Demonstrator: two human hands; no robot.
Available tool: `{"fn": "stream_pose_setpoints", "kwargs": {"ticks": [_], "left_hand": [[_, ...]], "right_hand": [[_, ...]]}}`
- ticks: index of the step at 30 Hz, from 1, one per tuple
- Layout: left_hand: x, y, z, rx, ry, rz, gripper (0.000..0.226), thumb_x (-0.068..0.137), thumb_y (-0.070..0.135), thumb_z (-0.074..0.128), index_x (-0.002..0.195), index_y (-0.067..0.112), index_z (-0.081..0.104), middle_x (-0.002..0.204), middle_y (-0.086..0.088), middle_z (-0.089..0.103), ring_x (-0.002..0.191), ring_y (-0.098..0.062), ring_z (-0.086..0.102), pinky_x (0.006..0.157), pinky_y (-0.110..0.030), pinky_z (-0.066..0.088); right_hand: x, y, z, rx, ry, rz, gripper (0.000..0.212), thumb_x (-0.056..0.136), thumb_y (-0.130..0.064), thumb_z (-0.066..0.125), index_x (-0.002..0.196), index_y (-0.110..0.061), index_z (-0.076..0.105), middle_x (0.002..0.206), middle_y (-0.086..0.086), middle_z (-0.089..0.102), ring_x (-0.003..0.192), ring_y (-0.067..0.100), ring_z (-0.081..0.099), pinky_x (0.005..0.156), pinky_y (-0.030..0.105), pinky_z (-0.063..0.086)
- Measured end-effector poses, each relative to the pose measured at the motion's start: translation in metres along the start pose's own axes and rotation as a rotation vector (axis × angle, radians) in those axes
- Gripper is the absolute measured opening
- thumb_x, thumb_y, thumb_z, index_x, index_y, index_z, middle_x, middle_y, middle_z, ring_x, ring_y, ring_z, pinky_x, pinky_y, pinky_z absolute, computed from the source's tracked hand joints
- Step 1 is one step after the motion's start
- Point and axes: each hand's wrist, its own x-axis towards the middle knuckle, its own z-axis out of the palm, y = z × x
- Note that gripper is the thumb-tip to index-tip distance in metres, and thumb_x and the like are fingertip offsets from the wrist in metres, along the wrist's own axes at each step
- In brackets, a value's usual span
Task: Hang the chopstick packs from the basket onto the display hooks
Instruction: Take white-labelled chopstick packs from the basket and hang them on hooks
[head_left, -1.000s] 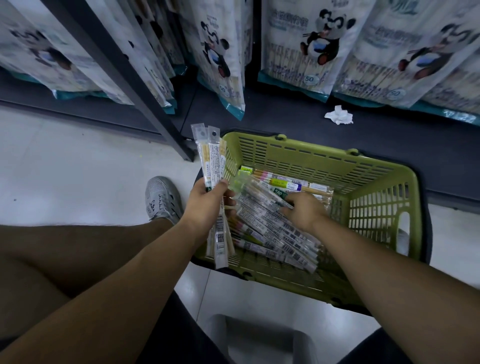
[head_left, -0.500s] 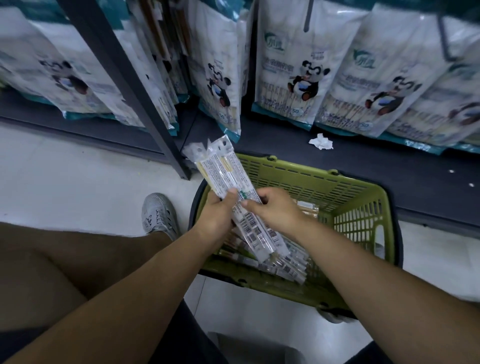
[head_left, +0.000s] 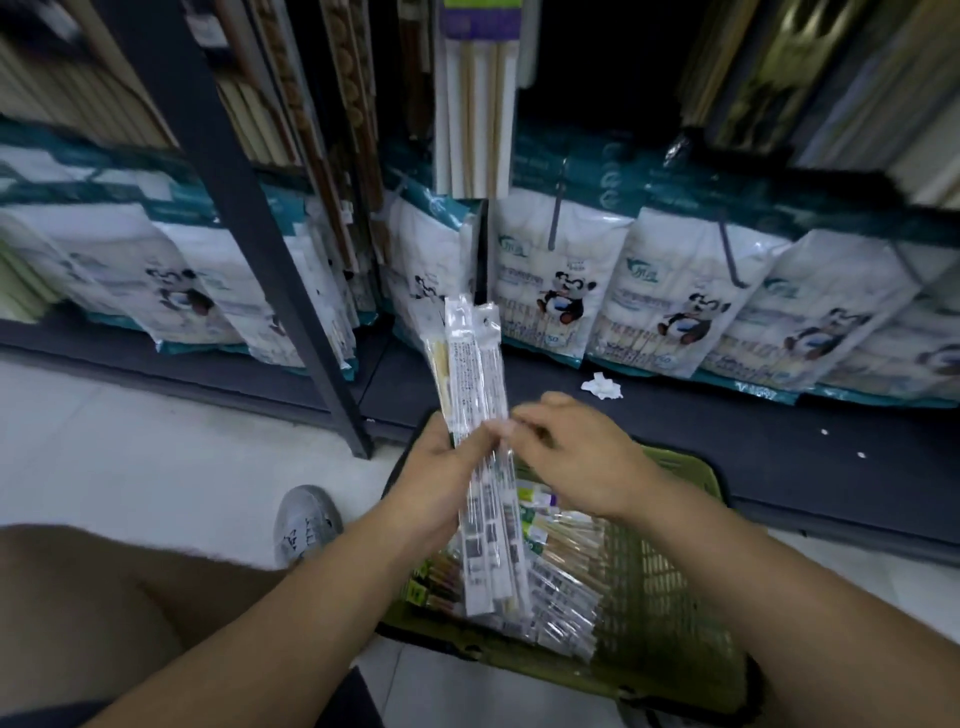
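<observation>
My left hand (head_left: 441, 467) grips a bunch of long clear chopstick packs (head_left: 472, 374), held upright with their hang tabs pointing up toward the shelf. My right hand (head_left: 576, 457) is at the right side of the bunch, fingers curled and pinching the edge of the packs near my left thumb. Below both hands sits the green plastic basket (head_left: 670, 597) on the floor, with several more chopstick packs (head_left: 561, 582) lying in it. Chopstick packs hanging on the display (head_left: 475, 119) show above, in the upper middle.
White panda-printed bags (head_left: 561, 291) line the low dark shelf. A dark metal upright (head_left: 244, 228) slants down to the floor left of my hands. A crumpled white paper (head_left: 601, 387) lies on the shelf. My grey shoe (head_left: 306, 522) rests on the pale floor.
The view has tilted up from the basket toward the hanging display. My right hand left the basket and joined the left on the bunch, which has risen to stand upright.
</observation>
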Motion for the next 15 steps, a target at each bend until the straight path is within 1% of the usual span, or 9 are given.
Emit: {"fn": "stream_pose_setpoints", "kwargs": {"ticks": [1, 3, 5, 7, 9, 10, 12, 13, 15], "left_hand": [[-0.006, 0.003, 0.004, 0.069, -0.015, 0.057, 0.035, 0.100, 0.025, 0.066, 0.134, 0.022, 0.061, 0.123, -0.002, 0.075, 0.115, -0.022, 0.071, 0.101, -0.050, 0.055], [-0.019, 0.014, 0.012, 0.211, -0.074, 0.174, 0.035, 0.099, 0.035, 0.067, 0.133, 0.038, 0.060, 0.125, 0.013, 0.072, 0.117, -0.008, 0.068, 0.099, -0.038, 0.055], [-0.028, 0.030, 0.023, 0.297, -0.158, 0.277, 0.038, 0.099, 0.039, 0.067, 0.135, 0.046, 0.056, 0.126, 0.022, 0.069, 0.116, 0.002, 0.064, 0.090, -0.021, 0.055], [-0.028, 0.053, 0.033, 0.329, -0.191, 0.376, 0.040, 0.099, 0.035, 0.067, 0.136, 0.044, 0.056, 0.125, 0.024, 0.069, 0.115, 0.004, 0.064, 0.085, -0.011, 0.052], [-0.023, 0.082, 0.040, 0.329, -0.167, 0.466, 0.039, 0.098, 0.028, 0.070, 0.132, 0.042, 0.058, 0.120, 0.023, 0.071, 0.111, 0.004, 0.066, 0.082, -0.008, 0.051], [-0.019, 0.097, 0.043, 0.327, -0.164, 0.507, 0.038, 0.097, 0.024, 0.071, 0.129, 0.042, 0.058, 0.118, 0.023, 0.072, 0.108, 0.005, 0.067, 0.081, -0.007, 0.051], [-0.011, 0.128, 0.049, 0.337, -0.168, 0.587, 0.038, 0.096, 0.021, 0.072, 0.126, 0.039, 0.059, 0.115, 0.025, 0.072, 0.105, 0.006, 0.068, 0.079, -0.005, 0.050], [-0.008, 0.142, 0.052, 0.343, -0.172, 0.634, 0.039, 0.095, 0.021, 0.073, 0.127, 0.038, 0.059, 0.115, 0.024, 0.073, 0.106, 0.005, 0.068, 0.079, -0.005, 0.050], [-0.002, 0.169, 0.058, 0.327, -0.191, 0.704, 0.043, 0.093, 0.027, 0.073, 0.133, 0.033, 0.058, 0.119, 0.020, 0.073, 0.111, 0.000, 0.068, 0.083, -0.009, 0.052]], "right_hand": [[0.001, -0.002, -0.013, 0.149, 0.090, 0.026, 0.030, 0.100, -0.055, 0.047, 0.092, -0.031, 0.064, 0.087, -0.006, 0.058, 0.082, 0.012, 0.058, 0.074, 0.037, 0.049], [0.003, -0.011, -0.039, 0.403, 0.241, 0.071, 0.017, 0.097, -0.042, 0.062, 0.094, -0.028, 0.070, 0.085, -0.001, 0.066, 0.078, 0.016, 0.062, 0.075, 0.042, 0.056], [0.005, -0.023, -0.059, 0.523, 0.335, 0.052, 0.019, 0.094, -0.037, 0.068, 0.091, -0.018, 0.069, 0.080, 0.009, 0.064, 0.071, 0.022, 0.060, 0.069, 0.046, 0.057], [0.008, -0.034, -0.077, 0.574, 0.421, 0.012, 0.025, 0.093, -0.036, 0.070, 0.083, -0.014, 0.065, 0.070, 0.008, 0.056, 0.065, 0.020, 0.054, 0.060, 0.044, 0.055], [0.013, -0.044, -0.096, 0.631, 0.503, -0.009, 0.026, 0.093, -0.036, 0.071, 0.074, -0.022, 0.061, 0.061, -0.006, 0.051, 0.058, 0.015, 0.053, 0.051, 0.035, 0.052], [0.017, -0.050, -0.106, 0.645, 0.549, -0.023, 0.026, 0.092, -0.036, 0.072, 0.073, -0.023, 0.062, 0.060, -0.009, 0.052, 0.056, 0.013, 0.053, 0.050, 0.030, 0.051], [0.025, -0.063, -0.128, 0.694, 0.633, -0.063, 0.016, 0.090, -0.033, 0.075, 0.079, -0.026, 0.066, 0.061, -0.014, 0.056, 0.057, 0.007, 0.056, 0.052, 0.028, 0.053], [0.029, -0.071, -0.140, 0.731, 0.661, -0.085, 0.011, 0.089, -0.032, 0.076, 0.086, -0.026, 0.068, 0.064, -0.014, 0.058, 0.060, 0.006, 0.057, 0.054, 0.026, 0.053], [0.038, -0.084, -0.162, 0.783, 0.699, -0.131, 0.011, 0.088, -0.031, 0.078, 0.091, -0.024, 0.069, 0.071, -0.008, 0.062, 0.065, 0.006, 0.059, 0.056, 0.021, 0.050]]}}
